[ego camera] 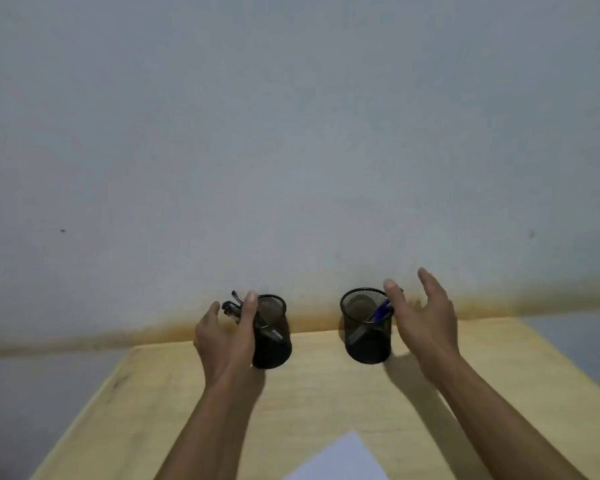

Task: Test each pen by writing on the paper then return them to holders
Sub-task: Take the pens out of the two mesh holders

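Both mesh holders sit near the tabletop's far edge: left hand (227, 332) curls around the left holder (272, 332) and its pens (232, 305), right hand (425, 318) hovers spread beside the right holder (367, 325). I'd pinch one pen, lift straight up so nothing tips, then bring it to the paper (340, 460) at the near edge.

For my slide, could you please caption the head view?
Both hands reach for two black mesh pen holders at the wooden table's far edge; white paper lies nearest the camera.

Two holders (271, 332) (367, 327), one paper (340, 460)
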`<act>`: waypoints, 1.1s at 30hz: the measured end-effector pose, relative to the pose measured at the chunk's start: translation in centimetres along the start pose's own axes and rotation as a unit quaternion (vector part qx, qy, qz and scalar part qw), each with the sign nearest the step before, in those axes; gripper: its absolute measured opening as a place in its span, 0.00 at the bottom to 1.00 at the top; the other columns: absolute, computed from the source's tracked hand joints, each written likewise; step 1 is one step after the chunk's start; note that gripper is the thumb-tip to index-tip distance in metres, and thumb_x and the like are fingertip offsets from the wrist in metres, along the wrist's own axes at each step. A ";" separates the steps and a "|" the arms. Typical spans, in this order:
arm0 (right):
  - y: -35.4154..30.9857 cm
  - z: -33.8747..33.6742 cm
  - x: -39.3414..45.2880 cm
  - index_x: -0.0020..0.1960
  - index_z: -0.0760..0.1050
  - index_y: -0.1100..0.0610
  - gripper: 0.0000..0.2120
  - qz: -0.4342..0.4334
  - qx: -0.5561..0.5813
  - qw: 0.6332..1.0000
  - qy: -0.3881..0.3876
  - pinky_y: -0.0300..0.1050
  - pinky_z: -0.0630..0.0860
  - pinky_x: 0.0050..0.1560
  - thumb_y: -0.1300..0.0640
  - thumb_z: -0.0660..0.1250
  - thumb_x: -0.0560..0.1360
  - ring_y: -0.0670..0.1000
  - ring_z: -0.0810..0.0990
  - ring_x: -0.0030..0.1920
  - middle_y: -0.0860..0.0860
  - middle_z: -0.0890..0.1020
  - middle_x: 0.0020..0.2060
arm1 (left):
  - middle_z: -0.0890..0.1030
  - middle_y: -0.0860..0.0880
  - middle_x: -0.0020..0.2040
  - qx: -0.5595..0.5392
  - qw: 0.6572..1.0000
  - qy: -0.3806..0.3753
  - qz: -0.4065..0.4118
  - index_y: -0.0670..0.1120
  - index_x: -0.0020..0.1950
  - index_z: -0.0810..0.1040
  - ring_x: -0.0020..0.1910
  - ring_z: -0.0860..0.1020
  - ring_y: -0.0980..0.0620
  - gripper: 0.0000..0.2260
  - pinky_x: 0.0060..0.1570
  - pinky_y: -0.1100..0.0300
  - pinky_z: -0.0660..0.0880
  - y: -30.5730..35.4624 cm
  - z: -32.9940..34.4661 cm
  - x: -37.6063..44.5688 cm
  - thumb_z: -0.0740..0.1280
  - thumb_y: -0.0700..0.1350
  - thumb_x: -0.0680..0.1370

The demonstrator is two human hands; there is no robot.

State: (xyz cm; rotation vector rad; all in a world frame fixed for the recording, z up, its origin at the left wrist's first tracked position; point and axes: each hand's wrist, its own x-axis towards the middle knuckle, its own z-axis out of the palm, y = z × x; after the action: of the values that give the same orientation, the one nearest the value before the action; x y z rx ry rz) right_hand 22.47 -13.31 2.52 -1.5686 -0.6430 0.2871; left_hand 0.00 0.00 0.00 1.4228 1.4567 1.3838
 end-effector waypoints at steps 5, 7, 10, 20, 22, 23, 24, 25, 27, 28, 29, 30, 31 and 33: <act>2.0 1.9 1.0 0.72 0.75 0.53 0.25 -0.009 0.045 0.999 0.014 0.46 0.62 0.75 0.46 0.71 0.77 0.48 0.65 0.78 0.48 0.68 0.78 | 0.81 0.54 0.39 -0.076 0.996 0.042 0.000 0.49 0.39 0.79 0.42 0.80 0.54 0.19 0.39 0.60 0.74 0.5 2.9 0.1 0.72 0.65 0.70; 2.3 2.4 1.1 0.69 0.78 0.52 0.22 -0.011 0.064 0.998 0.015 0.42 0.64 0.71 0.47 0.72 0.77 0.46 0.66 0.77 0.48 0.69 0.77 | 0.82 0.54 0.42 -0.105 0.992 0.066 -0.016 0.53 0.40 0.80 0.44 0.81 0.54 0.13 0.41 0.62 0.74 0.6 3.4 0.5 0.76 0.60 0.69; 2.6 2.7 1.0 0.70 0.77 0.51 0.21 -0.020 0.085 0.996 0.031 0.43 0.67 0.70 0.48 0.72 0.78 0.47 0.69 0.74 0.46 0.73 0.74 | 0.84 0.50 0.50 -0.165 0.978 0.088 -0.096 0.52 0.49 0.83 0.49 0.83 0.50 0.18 0.53 0.54 0.80 0.2 3.8 1.6 0.81 0.58 0.63; 3.2 3.4 0.9 0.68 0.79 0.52 0.23 -0.004 0.081 0.994 0.067 0.51 0.72 0.71 0.49 0.76 0.74 0.48 0.74 0.68 0.50 0.79 0.69 | 0.84 0.47 0.40 -0.168 0.963 0.109 -0.180 0.49 0.37 0.81 0.39 0.82 0.47 0.12 0.44 0.54 0.80 1.2 4.7 2.9 0.82 0.51 0.65; 3.3 3.7 1.0 0.63 0.81 0.51 0.19 0.003 0.092 0.993 0.075 0.52 0.72 0.71 0.50 0.77 0.74 0.48 0.76 0.68 0.50 0.80 0.67 | 0.83 0.48 0.40 -0.171 0.966 0.110 -0.162 0.47 0.38 0.81 0.37 0.80 0.50 0.10 0.38 0.60 0.75 1.1 4.6 2.8 0.80 0.50 0.68; 3.4 3.8 0.9 0.61 0.82 0.51 0.17 0.007 0.099 0.992 0.075 0.54 0.72 0.71 0.51 0.77 0.73 0.49 0.76 0.68 0.50 0.80 0.68 | 0.83 0.48 0.40 -0.174 0.968 0.105 -0.150 0.47 0.39 0.81 0.36 0.79 0.52 0.09 0.35 0.63 0.73 0.9 4.5 2.7 0.78 0.48 0.69; 3.4 3.8 0.8 0.58 0.83 0.50 0.14 0.010 0.102 0.992 0.070 0.55 0.72 0.71 0.51 0.77 0.73 0.50 0.75 0.69 0.50 0.79 0.68 | 0.83 0.48 0.40 -0.177 0.969 0.097 -0.139 0.46 0.39 0.80 0.35 0.78 0.52 0.08 0.33 0.64 0.71 0.6 4.3 2.5 0.77 0.47 0.70; 3.5 3.9 0.7 0.55 0.83 0.49 0.11 0.012 0.100 0.993 0.064 0.56 0.72 0.72 0.52 0.77 0.73 0.50 0.75 0.70 0.49 0.78 0.69 | 0.83 0.48 0.41 -0.180 0.971 0.088 -0.132 0.46 0.39 0.80 0.36 0.78 0.52 0.07 0.32 0.64 0.71 0.3 4.2 2.3 0.75 0.46 0.70; 3.7 3.9 0.5 0.55 0.84 0.49 0.10 0.009 0.088 0.995 0.051 0.55 0.71 0.72 0.51 0.76 0.74 0.50 0.73 0.72 0.49 0.77 0.71 | 0.83 0.47 0.42 -0.183 0.973 0.071 -0.122 0.46 0.40 0.80 0.37 0.78 0.50 0.05 0.33 0.62 0.71 0.0 4.0 2.1 0.73 0.46 0.71; 3.7 4.0 0.4 0.55 0.84 0.49 0.10 0.007 0.081 0.996 0.045 0.53 0.71 0.71 0.51 0.76 0.74 0.50 0.72 0.72 0.49 0.76 0.72 | 0.83 0.46 0.43 -0.189 0.973 0.062 -0.116 0.46 0.39 0.80 0.38 0.79 0.49 0.05 0.34 0.61 0.72 -0.1 3.9 2.2 0.73 0.46 0.71; 3.7 4.0 0.3 0.56 0.83 0.49 0.11 0.004 0.073 0.997 0.038 0.50 0.70 0.70 0.50 0.75 0.75 0.48 0.71 0.73 0.48 0.75 0.73 | 0.83 0.45 0.43 -0.196 0.973 0.051 -0.111 0.45 0.39 0.81 0.39 0.81 0.47 0.06 0.35 0.60 0.73 -0.2 3.9 2.3 0.73 0.47 0.71; 3.8 4.0 0.2 0.60 0.83 0.50 0.14 0.001 0.065 0.997 0.028 0.47 0.70 0.68 0.49 0.74 0.76 0.47 0.71 0.72 0.48 0.74 0.74 | 0.83 0.45 0.43 -0.198 0.974 0.041 -0.107 0.45 0.39 0.81 0.40 0.81 0.46 0.08 0.36 0.60 0.73 -0.3 3.8 2.4 0.74 0.49 0.71; 3.9 4.1 0.2 0.66 0.80 0.52 0.19 -0.003 0.060 0.998 0.019 0.46 0.69 0.67 0.47 0.72 0.77 0.47 0.71 0.71 0.48 0.73 0.74 | 0.83 0.45 0.42 -0.195 0.975 0.030 -0.100 0.44 0.40 0.81 0.41 0.81 0.46 0.12 0.36 0.60 0.73 -0.3 3.8 2.4 0.75 0.52 0.71; 4.2 4.2 0.2 0.77 0.69 0.52 0.29 -0.013 0.057 0.998 0.007 0.47 0.70 0.67 0.45 0.69 0.78 0.50 0.72 0.71 0.51 0.73 0.74 | 0.83 0.45 0.45 -0.176 0.981 0.012 -0.080 0.45 0.44 0.81 0.44 0.81 0.47 0.19 0.40 0.57 0.76 -0.6 3.9 2.6 0.73 0.61 0.71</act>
State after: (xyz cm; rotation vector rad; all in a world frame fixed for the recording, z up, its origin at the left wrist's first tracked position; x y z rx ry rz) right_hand 21.28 -9.71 -1.98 -1.4499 -0.6256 0.2885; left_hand 3.09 3.50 -0.93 1.0456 1.2356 1.4734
